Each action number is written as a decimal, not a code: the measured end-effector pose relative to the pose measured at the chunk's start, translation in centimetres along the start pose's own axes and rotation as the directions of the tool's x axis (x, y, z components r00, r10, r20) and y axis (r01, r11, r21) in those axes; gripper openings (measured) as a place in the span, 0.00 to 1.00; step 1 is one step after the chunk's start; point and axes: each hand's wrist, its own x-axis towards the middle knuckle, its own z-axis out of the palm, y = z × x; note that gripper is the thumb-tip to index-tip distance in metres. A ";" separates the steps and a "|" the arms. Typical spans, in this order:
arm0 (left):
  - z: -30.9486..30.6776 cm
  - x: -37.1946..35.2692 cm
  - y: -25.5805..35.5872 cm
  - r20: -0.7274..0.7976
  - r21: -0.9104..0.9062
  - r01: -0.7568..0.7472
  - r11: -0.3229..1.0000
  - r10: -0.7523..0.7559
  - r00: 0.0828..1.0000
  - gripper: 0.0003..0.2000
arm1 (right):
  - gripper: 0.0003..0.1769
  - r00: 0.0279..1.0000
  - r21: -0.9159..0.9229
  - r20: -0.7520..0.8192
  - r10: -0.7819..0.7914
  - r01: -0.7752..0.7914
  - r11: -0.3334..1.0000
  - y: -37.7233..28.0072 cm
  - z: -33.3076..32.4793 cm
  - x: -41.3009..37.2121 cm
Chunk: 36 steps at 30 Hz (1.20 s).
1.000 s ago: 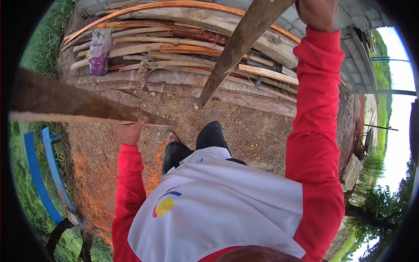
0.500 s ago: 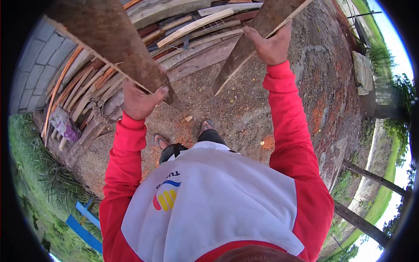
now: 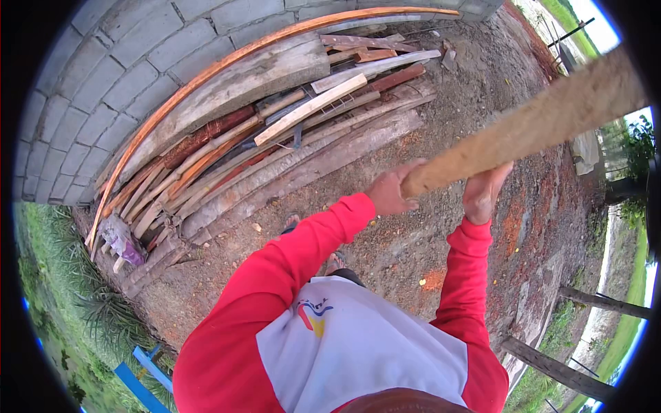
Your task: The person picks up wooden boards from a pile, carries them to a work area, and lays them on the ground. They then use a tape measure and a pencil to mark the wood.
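Observation:
A long, light-brown wooden board (image 3: 523, 127) slants from the middle of the view up to the upper right, its far end cut by the frame's edge. Around its near end, my left hand (image 3: 394, 191) is closed, thumb below and fingers over the top. My right hand (image 3: 485, 193) grips the lower side farther along, with some fingers hidden behind the wood. Only one board shows; any second one behind it is hidden.
A pile of mixed timber (image 3: 275, 144) lies along a grey block wall (image 3: 165, 48). By its left end sits a purple-and-white bag (image 3: 122, 241). Gravelly ground (image 3: 385, 255) spreads around my feet. Wooden poles (image 3: 558, 368) and a blue frame (image 3: 141, 382) stand at the sides.
Each hand held its own board, apart, over the pile. Now both hands are close together on what shows as one board, swung to the right, and my body has turned right.

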 end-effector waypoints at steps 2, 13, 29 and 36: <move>1.6 1.9 -1.4 -0.037 0.098 -0.112 0.989 0.116 0.993 0.41 | 0.52 0.994 -0.058 -0.092 -0.054 0.049 0.997 1.5 0.0 -1.2; -10.6 4.1 -11.1 0.600 0.178 -0.047 0.983 -0.070 0.797 0.36 | 0.44 0.866 -0.598 -0.500 0.029 -0.368 0.712 0.0 4.1 1.9; -36.8 -2.0 -25.3 0.197 0.729 0.475 0.493 -0.816 0.543 0.27 | 0.42 0.768 -0.650 -0.619 -0.164 -0.383 0.656 2.3 -3.5 18.8; -42.1 -3.7 -18.7 -0.260 0.536 0.747 0.393 -0.765 0.589 0.23 | 0.40 0.839 -0.647 -0.525 -0.143 -0.284 0.708 8.2 -9.3 26.3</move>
